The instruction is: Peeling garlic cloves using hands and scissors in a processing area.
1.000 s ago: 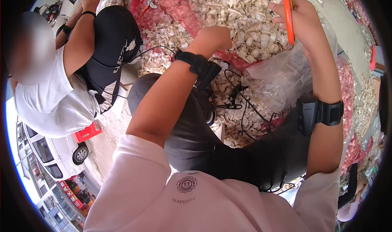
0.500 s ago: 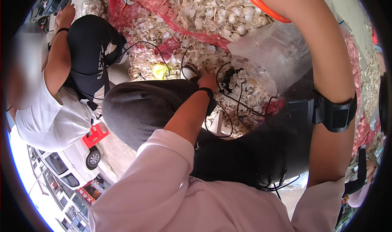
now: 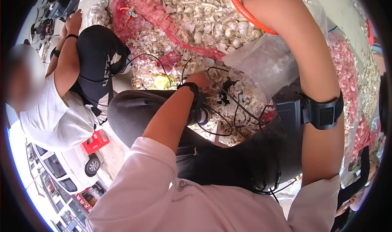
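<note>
My left hand [image 3: 198, 80] is down in the garlic skins [image 3: 233, 119] beside my bent knee, its fingers curled. Whatever those fingers may hold is hidden. At the top edge my right hand [image 3: 267, 5] is closed on orange-handled shears [image 3: 243, 12]. Only the curved handles show, with the blades out of view. Below the right hand, whole garlic bulbs [image 3: 237, 31] lie heaped among loose skins. A clear plastic sheet [image 3: 265, 62] lies between the heap and my right forearm.
A red mesh sack [image 3: 153, 13] borders the heap, with another orange-handled cutter [image 3: 130, 13] on it. Thin black cables [image 3: 241, 101] loop across the skins near my legs. At left a person [image 3: 53, 113] sits by a red stool [image 3: 96, 142]. More red mesh sacks [image 3: 345, 68] lie at right.
My left hand has shifted slightly left and down in the view, still at the skins. The right hand and shears have moved left and upward, bringing more of the orange handles into sight.
</note>
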Motion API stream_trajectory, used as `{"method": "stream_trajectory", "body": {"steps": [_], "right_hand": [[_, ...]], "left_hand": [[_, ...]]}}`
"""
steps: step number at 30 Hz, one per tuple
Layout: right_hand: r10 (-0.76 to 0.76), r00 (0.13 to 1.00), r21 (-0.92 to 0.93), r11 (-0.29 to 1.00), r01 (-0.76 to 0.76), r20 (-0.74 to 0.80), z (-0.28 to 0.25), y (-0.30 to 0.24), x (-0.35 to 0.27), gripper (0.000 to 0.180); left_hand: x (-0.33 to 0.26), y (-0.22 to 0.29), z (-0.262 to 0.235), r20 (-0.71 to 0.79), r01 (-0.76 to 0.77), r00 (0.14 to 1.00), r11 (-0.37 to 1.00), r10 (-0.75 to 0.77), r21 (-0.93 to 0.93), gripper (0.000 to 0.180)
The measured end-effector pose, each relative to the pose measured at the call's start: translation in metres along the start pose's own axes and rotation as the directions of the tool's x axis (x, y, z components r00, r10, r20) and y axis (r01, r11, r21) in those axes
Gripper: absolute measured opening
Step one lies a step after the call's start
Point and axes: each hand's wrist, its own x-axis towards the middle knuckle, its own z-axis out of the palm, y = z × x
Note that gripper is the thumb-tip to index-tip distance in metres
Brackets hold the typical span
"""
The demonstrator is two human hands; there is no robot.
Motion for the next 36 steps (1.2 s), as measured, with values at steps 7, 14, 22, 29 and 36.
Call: {"method": "stream_trajectory", "body": {"steps": [7, 14, 22, 29, 36], "right_hand": [[-0.104, 0.992, 0.005, 0.994, 0.105, -0.066, 0.001, 0.015, 0.001, 0.034], [0.000, 0.996, 0.004, 1.000, 0.000, -0.093, 0.004, 0.032, 0.005, 0.039], [-0.119, 0.986, 0.014, 0.993, 0.121, -0.113, -0.016, 0.046, -0.007, 0.037], [-0.117, 0.986, 0.008, 0.993, 0.119, -0.120, -0.016, 0.046, -0.012, 0.033], [-0.114, 0.990, -0.004, 0.993, 0.114, -0.079, -0.018, 0.052, -0.020, 0.034]], "left_hand": [[-0.034, 0.032, -0.059, -0.111, -0.058, 0.994, 0.883, 0.006, -0.466, 0.030], [-0.053, 0.103, -0.008, -0.178, -0.212, 0.977, 0.583, 0.115, -0.785, 0.030], [-0.063, 0.168, 0.050, -0.610, -0.545, 0.654, 0.838, 0.448, 0.032, 0.029], [-0.174, 0.204, 0.048, -0.175, -0.356, 0.871, 0.836, 0.459, 0.418, 0.027], [-0.286, 0.175, 0.004, -0.165, -0.586, 0.744, 0.750, 0.648, 0.307, 0.021]]}}
